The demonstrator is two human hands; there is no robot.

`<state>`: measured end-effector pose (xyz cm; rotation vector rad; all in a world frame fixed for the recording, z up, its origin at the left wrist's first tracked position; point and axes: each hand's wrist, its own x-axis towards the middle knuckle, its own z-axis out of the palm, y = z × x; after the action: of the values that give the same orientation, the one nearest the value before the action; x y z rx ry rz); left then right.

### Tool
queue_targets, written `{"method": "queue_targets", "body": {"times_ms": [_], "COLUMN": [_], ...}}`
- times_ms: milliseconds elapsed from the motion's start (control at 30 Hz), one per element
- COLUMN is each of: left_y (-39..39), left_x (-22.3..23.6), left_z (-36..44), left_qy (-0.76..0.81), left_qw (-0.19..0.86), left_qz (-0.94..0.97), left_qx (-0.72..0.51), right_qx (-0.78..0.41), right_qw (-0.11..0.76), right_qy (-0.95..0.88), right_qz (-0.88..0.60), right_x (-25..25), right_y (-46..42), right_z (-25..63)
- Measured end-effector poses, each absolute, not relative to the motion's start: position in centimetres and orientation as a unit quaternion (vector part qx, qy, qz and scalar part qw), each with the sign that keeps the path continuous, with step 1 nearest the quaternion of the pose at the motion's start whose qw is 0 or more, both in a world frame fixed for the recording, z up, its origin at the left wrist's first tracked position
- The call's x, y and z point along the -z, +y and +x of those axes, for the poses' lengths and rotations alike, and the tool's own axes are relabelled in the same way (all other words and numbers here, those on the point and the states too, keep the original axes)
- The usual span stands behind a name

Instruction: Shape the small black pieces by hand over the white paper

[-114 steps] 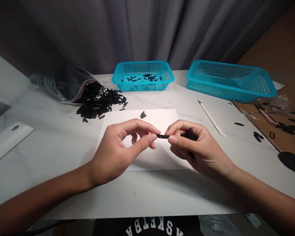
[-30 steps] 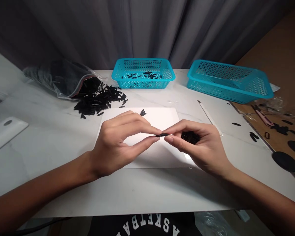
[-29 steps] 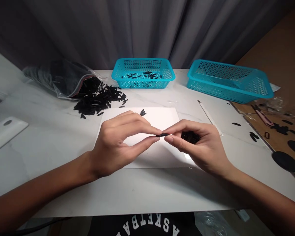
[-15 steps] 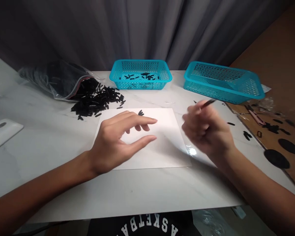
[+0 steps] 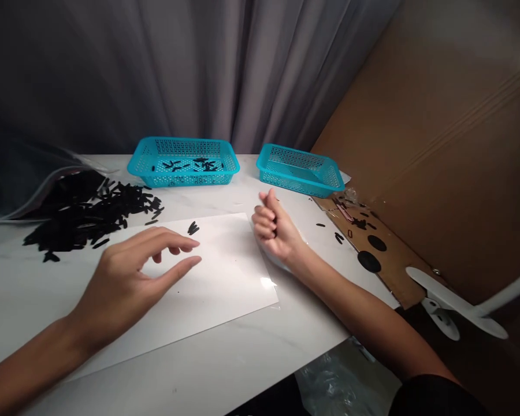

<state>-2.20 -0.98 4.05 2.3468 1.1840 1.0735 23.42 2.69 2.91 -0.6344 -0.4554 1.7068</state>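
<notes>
My left hand (image 5: pixel 132 277) hovers over the left part of a white sheet (image 5: pixel 225 300), its fingers and thumb apart with nothing between them. Just beyond its fingertips, a few small black oval pieces (image 5: pixel 193 228) lie on the sheet. My right hand (image 5: pixel 275 228) is closed with the thumb on top, raised near the sheet's right edge. Whatever its fingers hold is hidden. To the left, a heap of black oval pieces (image 5: pixel 82 222) spills out of a clear zip bag (image 5: pixel 13 185).
At the back stand a blue basket (image 5: pixel 183 179) with several black pieces inside and a second blue basket (image 5: pixel 301 184) to its right. Black discs (image 5: pixel 369 262) and a pink-handled cutter (image 5: pixel 343 211) lie by a brown board (image 5: pixel 385 274). A white clamp (image 5: pixel 455 300) sits far right.
The view has turned to the right, bringing the white clamp in. My right hand shows a dark, thin stick-like thing earlier; now that is not visible. My left hand keeps its open pose.
</notes>
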Motion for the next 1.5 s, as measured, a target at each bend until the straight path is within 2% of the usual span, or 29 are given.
{"method": "queue_targets", "body": {"times_ms": [200, 367, 467, 667, 933, 1167, 1400, 1500], "left_y": [-2.9, -3.4, -3.3, -3.4, -3.9, -3.5, -4.4, -4.2], "left_x": [-3.4, -2.7, -2.2, -2.1, -1.6, -2.3, -1.6, -1.5], "left_z": [0.3, 2.5, 2.6, 2.2, 3.4, 3.4, 3.7, 3.7], "left_qy": [0.259, 0.227, 0.246, 0.271, 0.354, 0.429, 0.351, 0.346], "left_qw": [0.092, -0.043, -0.076, -0.040, 0.109, 0.255, 0.120, 0.145], "left_qz": [0.893, 0.924, 0.919, 0.907, 0.866, 0.796, 0.869, 0.857], "left_qx": [-0.356, -0.304, -0.300, -0.321, -0.335, -0.343, -0.328, -0.352], "right_qx": [-0.815, -0.825, -0.818, -0.803, -0.759, -0.774, -0.783, -0.788], "right_qw": [0.460, 0.442, 0.443, 0.440, 0.472, 0.493, 0.463, 0.468], "right_qy": [-0.187, -0.168, -0.151, -0.116, -0.121, -0.109, -0.037, -0.039], "right_qz": [-0.299, -0.309, -0.335, -0.386, -0.432, -0.382, -0.415, -0.398], "right_x": [-1.4, -1.6, -1.7, -1.8, -2.0, -2.1, -1.6, -1.6], "right_y": [0.0, -0.6, -1.0, -1.8, -2.4, -2.4, -2.6, -2.5], "right_z": [20.2, 19.0, 17.8, 16.5, 16.4, 16.4, 16.6, 16.6]}}
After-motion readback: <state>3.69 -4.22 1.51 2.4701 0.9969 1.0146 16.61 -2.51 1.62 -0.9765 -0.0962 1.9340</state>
